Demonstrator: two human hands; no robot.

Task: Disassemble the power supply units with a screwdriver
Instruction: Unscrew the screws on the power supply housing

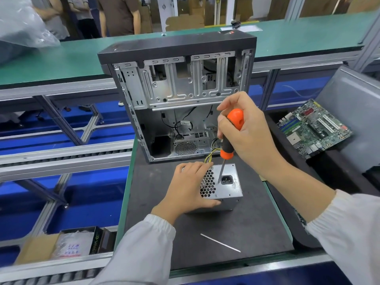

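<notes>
A silver power supply unit stands on the dark mat, its face with honeycomb grille and power socket turned up. My left hand grips its left side, fingers over the far edge and thumb along the near edge. My right hand holds an orange-and-black screwdriver upright. Its tip touches the face just left of the socket. Yellow and black wires run from the unit toward the case behind.
An open, emptied computer case stands upright right behind the unit. A thin white strip lies on the mat near the front. A green motherboard rests in a grey bin at right. Boxes sit low left beside conveyor rails; people stand beyond the far bench.
</notes>
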